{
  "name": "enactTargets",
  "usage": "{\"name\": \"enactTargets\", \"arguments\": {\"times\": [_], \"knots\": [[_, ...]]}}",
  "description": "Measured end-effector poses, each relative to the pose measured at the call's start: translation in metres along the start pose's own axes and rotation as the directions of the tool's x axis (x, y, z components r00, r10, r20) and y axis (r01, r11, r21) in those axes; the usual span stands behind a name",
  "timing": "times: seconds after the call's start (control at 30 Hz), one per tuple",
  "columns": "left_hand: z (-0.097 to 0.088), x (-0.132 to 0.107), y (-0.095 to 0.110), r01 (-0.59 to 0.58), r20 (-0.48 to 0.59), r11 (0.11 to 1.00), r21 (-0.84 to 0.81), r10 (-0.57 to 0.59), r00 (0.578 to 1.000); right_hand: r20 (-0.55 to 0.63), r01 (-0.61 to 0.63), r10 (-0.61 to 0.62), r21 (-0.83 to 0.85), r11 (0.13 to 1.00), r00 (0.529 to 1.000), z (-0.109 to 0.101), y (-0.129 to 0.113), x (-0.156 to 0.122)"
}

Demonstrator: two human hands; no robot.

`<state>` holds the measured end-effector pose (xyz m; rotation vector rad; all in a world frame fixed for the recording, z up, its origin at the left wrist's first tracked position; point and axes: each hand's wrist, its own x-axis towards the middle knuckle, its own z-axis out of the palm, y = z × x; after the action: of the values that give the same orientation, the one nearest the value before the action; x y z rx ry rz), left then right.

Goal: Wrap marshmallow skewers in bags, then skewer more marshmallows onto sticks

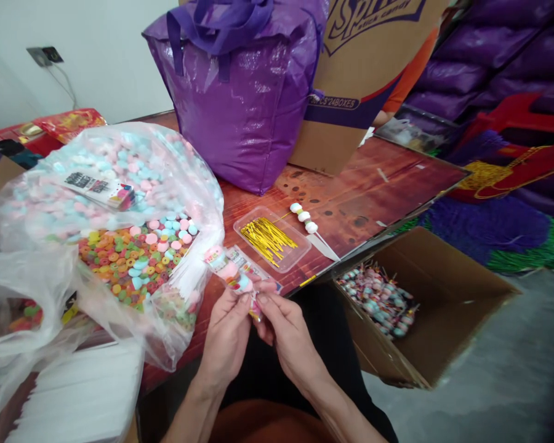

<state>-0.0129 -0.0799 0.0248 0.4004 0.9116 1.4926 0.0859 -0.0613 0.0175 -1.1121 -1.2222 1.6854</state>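
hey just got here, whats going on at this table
A person is holding a small clear packet of pink and blue pieces, pinching its lower end between the left hand and the right hand. Just beyond is a clear tray of gold strips. A large clear bag of colourful pieces sits to the left, and an open cardboard box to the right holds many small pieces.

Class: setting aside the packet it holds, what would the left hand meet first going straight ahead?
The left hand would probably meet the printed card first, then the plastic tray; depth is unclear.
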Motion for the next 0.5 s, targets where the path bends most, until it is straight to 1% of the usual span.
{"name": "enactTargets", "arguments": {"times": [0.03,0.07,0.1,0.13,0.17,0.2,0.23,0.27,0.3,0.33,0.4,0.43,0.47,0.5], "knots": [[0.0,-0.001,0.005,0.015,0.016,0.999,-0.029,-0.014,1.0,0.064,-0.003,0.006,-0.034,0.999,0.998,0.0,-0.003,0.0],[0.0,0.0,0.01,0.014,0.018,0.998,-0.055,-0.013,1.0,0.129,0.03,-0.015,-0.113,0.993,0.991,-0.002,-0.008,0.0],[-0.001,0.0,0.014,-0.007,0.006,0.997,-0.077,0.008,1.0,0.18,0.098,-0.057,-0.227,0.969,0.982,-0.005,-0.013,0.001],[-0.002,0.002,0.017,-0.048,-0.018,0.994,-0.093,0.047,0.999,0.209,0.184,-0.113,-0.359,0.915,0.971,-0.009,-0.019,0.003],[-0.003,0.004,0.019,-0.096,-0.051,0.99,-0.099,0.091,0.995,0.208,0.263,-0.181,-0.494,0.829,0.961,-0.014,-0.026,0.007],[-0.005,0.006,0.019,-0.135,-0.084,0.986,-0.096,0.127,0.988,0.176,0.309,-0.256,-0.618,0.723,0.951,-0.019,-0.032,0.013],[-0.007,0.008,0.018,-0.156,-0.115,0.984,-0.084,0.146,0.983,0.133,0.313,-0.32,-0.722,0.617,0.938,-0.024,-0.038,0.022],[-0.01,0.01,0.016,-0.156,-0.139,0.986,-0.065,0.145,0.98,0.097,0.288,-0.365,-0.806,0.517,0.926,-0.029,-0.044,0.033],[-0.012,0.011,0.013,-0.133,-0.155,0.99,-0.043,0.125,0.98,0.061,0.235,-0.388,-0.876,0.42,0.92,-0.033,-0.048,0.045],[-0.014,0.012,0.009,-0.1,-0.162,0.995,-0.022,0.095,0.982,0.032,0.166,-0.377,-0.93,0.328,0.926,-0.036,-0.052,0.059],[-0.016,0.011,0.004,-0.037,-0.147,0.999,0.005,0.037,0.988,0.012,0.056,-0.286,-0.987,0.148,0.958,-0.04,-0.057,0.085],[-0.017,0.01,0.003,-0.014,-0.128,1.0,0.007,0.015,0.992,0.002,0.021,-0.221,-0.997,0.08,0.975,-0.04,-0.057,0.096],[-0.017,0.009,0.002,0.003,-0.103,1.0,-0.003,-0.003,0.995,-0.013,-0.008,-0.159,-0.999,0.036,0.987,-0.04,-0.057,0.105],[-0.017,0.008,0.003,0.017,-0.076,1.0,-0.024,-0.019,0.997,-0.024,-0.023,-0.111,-1.0,0.01,0.994,-0.039,-0.055,0.112]]}}
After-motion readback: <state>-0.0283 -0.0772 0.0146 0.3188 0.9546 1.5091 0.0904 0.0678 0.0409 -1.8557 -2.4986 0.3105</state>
